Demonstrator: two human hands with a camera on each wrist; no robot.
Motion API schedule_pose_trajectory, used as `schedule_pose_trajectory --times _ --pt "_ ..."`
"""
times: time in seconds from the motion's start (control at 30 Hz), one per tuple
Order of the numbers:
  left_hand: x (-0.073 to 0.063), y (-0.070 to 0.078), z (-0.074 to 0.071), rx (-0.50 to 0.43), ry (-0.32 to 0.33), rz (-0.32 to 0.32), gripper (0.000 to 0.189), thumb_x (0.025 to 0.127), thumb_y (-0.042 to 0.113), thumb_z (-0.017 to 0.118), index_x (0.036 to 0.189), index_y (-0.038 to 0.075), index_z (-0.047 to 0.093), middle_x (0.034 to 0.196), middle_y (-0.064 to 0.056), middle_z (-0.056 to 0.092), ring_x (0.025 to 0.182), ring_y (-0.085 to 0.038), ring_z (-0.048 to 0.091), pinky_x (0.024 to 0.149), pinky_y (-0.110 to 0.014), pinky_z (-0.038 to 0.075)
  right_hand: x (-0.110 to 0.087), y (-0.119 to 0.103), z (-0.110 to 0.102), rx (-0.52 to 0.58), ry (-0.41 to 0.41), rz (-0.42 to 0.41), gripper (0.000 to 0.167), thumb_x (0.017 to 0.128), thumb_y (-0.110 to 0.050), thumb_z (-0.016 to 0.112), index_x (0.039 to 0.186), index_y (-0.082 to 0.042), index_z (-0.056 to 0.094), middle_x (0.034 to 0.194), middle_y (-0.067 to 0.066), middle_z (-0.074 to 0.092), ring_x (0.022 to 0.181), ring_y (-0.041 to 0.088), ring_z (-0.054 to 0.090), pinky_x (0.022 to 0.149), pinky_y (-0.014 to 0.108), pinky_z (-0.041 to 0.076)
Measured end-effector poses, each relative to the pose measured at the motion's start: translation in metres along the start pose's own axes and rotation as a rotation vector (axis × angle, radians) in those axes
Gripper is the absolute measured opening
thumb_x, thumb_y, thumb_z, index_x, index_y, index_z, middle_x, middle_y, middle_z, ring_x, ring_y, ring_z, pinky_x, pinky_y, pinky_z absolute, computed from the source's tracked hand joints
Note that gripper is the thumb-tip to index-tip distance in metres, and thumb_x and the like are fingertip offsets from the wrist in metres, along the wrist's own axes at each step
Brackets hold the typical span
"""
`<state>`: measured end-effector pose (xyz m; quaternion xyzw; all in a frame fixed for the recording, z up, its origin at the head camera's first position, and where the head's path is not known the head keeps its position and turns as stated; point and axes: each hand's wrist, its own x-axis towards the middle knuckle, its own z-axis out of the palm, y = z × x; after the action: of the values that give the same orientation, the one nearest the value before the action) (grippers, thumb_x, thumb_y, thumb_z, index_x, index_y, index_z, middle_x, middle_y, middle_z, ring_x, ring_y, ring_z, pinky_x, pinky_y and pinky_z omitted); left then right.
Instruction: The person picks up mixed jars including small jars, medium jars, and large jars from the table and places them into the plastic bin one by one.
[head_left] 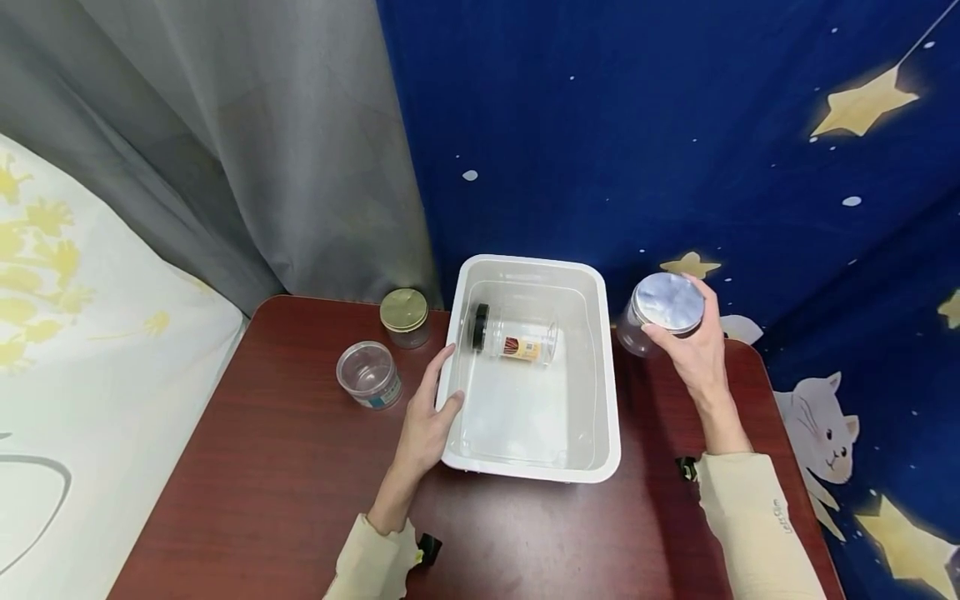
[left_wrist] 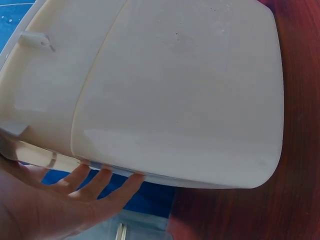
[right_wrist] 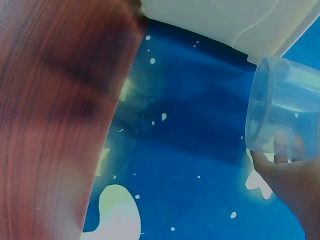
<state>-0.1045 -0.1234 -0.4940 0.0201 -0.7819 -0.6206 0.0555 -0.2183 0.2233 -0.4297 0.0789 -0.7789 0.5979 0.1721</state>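
Observation:
A white plastic basin (head_left: pixel 525 468) stands in the middle of the table. My left hand (head_left: pixel 426 425) holds its left rim, the thumb on the rim and the fingers along the side. In the left wrist view the fingertips (left_wrist: pixel 131 184) touch the basin's wall (left_wrist: pixel 185 100). Inside the basin a clear jar (head_left: pixel 517 333) with a black lid lies on its side, its label facing up. To the basin's right, my right hand (head_left: pixel 701 346) grips a clear jar (head_left: pixel 637 333) with a silver lid by its top. That jar's clear bottom (right_wrist: pixel 260 107) shows in the right wrist view.
Left of the basin stand a small jar (head_left: pixel 405 312) with a gold lid and a clear round jar (head_left: pixel 369 375) with a blue label. The brown table (head_left: pixel 285 467) ends at a grey curtain (head_left: pixel 300 167) and a blue star-patterned curtain (head_left: pixel 570 150).

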Motion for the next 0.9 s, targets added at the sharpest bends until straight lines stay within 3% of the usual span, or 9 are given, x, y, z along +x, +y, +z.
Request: schedule_pose_trajectory --times 0.2,0.47,0.53,0.63,0.73,0.9 --pt "0.000 0.000 0.000 0.016 -0.006 0.003 0.065 0.095 0.003 0.056 0.152 0.030 0.040 0.147 -0.007 0.048 0.116 -0.025 0.055 0.096 -0.050 0.043 0.002 -0.005 0.000 0.100 0.032 -0.073 0.079 0.069 0.005 0.078 0.142 -0.002 0.048 0.134 0.002 0.055 0.118 0.016 0.049 0.096 0.026 0.036" --pt "0.001 0.000 -0.001 0.026 0.001 0.002 0.065 0.095 0.003 0.056 0.152 0.031 0.040 0.149 -0.004 0.047 0.119 -0.023 0.053 0.099 -0.050 0.041 0.011 -0.017 0.003 0.173 0.016 -0.201 0.084 0.073 -0.023 0.088 0.141 0.005 0.046 0.143 0.020 0.049 0.125 0.022 0.046 0.100 0.028 0.034" --pt "0.001 0.002 -0.001 0.027 -0.003 -0.003 0.065 0.095 0.002 0.056 0.152 0.029 0.040 0.150 -0.005 0.046 0.121 -0.024 0.052 0.101 -0.051 0.040 0.011 -0.020 0.003 0.174 0.006 -0.214 0.085 0.074 -0.027 0.088 0.142 0.004 0.047 0.143 0.020 0.048 0.125 0.022 0.045 0.100 0.028 0.034" --pt "-0.001 0.016 -0.002 0.028 -0.013 -0.022 0.064 0.095 0.000 0.054 0.153 0.020 0.039 0.149 -0.012 0.046 0.121 -0.028 0.052 0.100 -0.052 0.041 0.012 -0.025 0.005 0.157 0.002 -0.221 0.086 0.072 -0.031 0.088 0.141 0.001 0.048 0.139 0.011 0.053 0.123 0.021 0.046 0.098 0.028 0.035" --pt "-0.001 0.017 -0.002 0.023 -0.013 -0.027 0.064 0.095 0.000 0.055 0.153 0.020 0.038 0.148 -0.013 0.047 0.120 -0.029 0.053 0.098 -0.051 0.042 0.013 -0.028 0.007 0.134 0.003 -0.228 0.090 0.070 -0.036 0.090 0.141 0.002 0.049 0.136 0.005 0.056 0.122 0.019 0.047 0.102 0.028 0.032" --pt "0.002 -0.003 -0.001 0.034 -0.003 0.009 0.067 0.095 0.004 0.057 0.152 0.032 0.039 0.145 -0.007 0.051 0.116 -0.023 0.055 0.096 -0.049 0.044 0.014 -0.031 0.008 0.109 -0.012 -0.210 0.087 0.070 -0.029 0.090 0.141 0.002 0.049 0.137 0.011 0.056 0.121 0.017 0.048 0.103 0.027 0.033"
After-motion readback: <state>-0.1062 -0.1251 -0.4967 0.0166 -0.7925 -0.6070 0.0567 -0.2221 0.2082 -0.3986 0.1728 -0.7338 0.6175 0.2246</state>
